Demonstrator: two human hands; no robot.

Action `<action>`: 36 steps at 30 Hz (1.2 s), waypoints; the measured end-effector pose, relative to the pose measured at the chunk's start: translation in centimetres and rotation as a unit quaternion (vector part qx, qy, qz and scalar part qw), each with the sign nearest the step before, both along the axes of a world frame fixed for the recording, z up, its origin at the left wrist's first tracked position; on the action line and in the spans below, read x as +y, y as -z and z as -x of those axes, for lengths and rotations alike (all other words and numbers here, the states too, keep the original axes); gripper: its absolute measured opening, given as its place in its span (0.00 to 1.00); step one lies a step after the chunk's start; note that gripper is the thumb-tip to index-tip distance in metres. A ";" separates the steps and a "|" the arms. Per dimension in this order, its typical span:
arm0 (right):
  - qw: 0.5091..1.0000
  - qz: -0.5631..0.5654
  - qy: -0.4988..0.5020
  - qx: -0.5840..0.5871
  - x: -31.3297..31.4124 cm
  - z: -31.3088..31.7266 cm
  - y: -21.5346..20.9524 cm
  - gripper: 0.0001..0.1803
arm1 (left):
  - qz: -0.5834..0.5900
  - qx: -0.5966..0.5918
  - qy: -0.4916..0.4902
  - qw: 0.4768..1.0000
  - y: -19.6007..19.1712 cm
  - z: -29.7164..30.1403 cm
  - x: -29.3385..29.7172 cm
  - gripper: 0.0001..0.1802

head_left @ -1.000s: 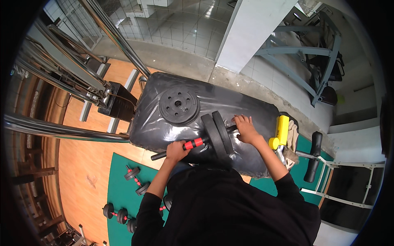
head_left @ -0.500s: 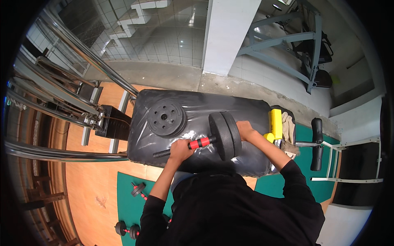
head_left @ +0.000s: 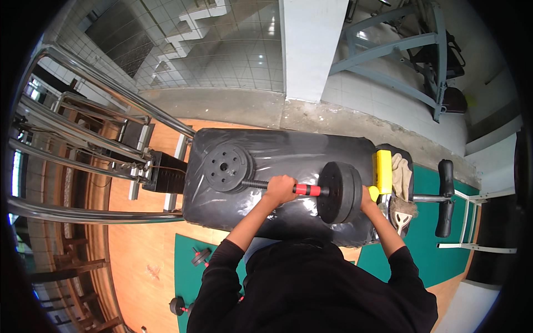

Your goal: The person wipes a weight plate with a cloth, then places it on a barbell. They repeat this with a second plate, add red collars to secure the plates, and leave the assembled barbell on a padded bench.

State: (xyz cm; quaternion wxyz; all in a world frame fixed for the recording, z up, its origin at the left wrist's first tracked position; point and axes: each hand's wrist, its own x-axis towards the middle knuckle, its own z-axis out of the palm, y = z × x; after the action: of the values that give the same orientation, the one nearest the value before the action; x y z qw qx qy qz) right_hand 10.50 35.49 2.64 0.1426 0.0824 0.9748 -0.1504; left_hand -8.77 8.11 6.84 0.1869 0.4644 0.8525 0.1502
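Observation:
A dumbbell with a red and black grip (head_left: 307, 190) lies across the black padded bench, its threaded bare end pointing left. My left hand (head_left: 281, 189) is closed around the bar between the threaded end and the red grip. Thick black weight plates (head_left: 335, 191) sit on the bar's right end. Against their outer side is my right hand (head_left: 367, 200), its fingers hidden by the plates. A stack of black plates with holes (head_left: 225, 166) lies flat on the bench's left part, touching or close to the bar's threaded end.
On the bench's right end are a yellow box (head_left: 383, 172), pale gloves (head_left: 401, 175) and a brush-like thing with a white handle (head_left: 402, 218). Chrome rails (head_left: 111, 91) stand at left. Small dumbbells (head_left: 201, 256) lie on the green mat (head_left: 186, 272) below.
The dumbbell has turned more level and shifted right along the bench, with my left hand still on it. My right hand has come down along the plates' outer side. The view has shifted slightly.

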 end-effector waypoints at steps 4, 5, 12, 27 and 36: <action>0.979 0.070 0.013 0.191 0.3 -1.2 2.5 0.11 | -0.057 0.005 0.029 0.998 0.5 -0.4 -0.9 0.17; 0.973 0.099 0.025 0.209 0.0 -1.2 2.1 0.10 | -0.109 0.027 0.036 0.993 0.0 -0.3 -1.5 0.18; 0.989 0.040 0.037 0.137 0.3 -1.2 1.8 0.12 | -0.355 -0.016 -0.265 0.896 -2.6 4.0 -8.1 0.14; 0.993 0.006 0.018 0.113 0.7 -1.4 3.4 0.09 | 0.151 0.020 -0.244 0.958 0.5 7.9 -14.1 0.66; 0.995 0.007 0.033 0.095 0.9 -1.3 3.7 0.11 | 0.054 0.091 -0.218 0.970 1.6 7.3 -14.7 0.59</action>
State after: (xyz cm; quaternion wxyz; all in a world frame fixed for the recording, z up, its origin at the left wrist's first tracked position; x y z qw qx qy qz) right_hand 11.83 36.40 -1.08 0.0449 0.0986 0.9796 -0.1692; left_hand -16.04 -6.57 5.26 0.0961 0.2684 0.9534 0.0985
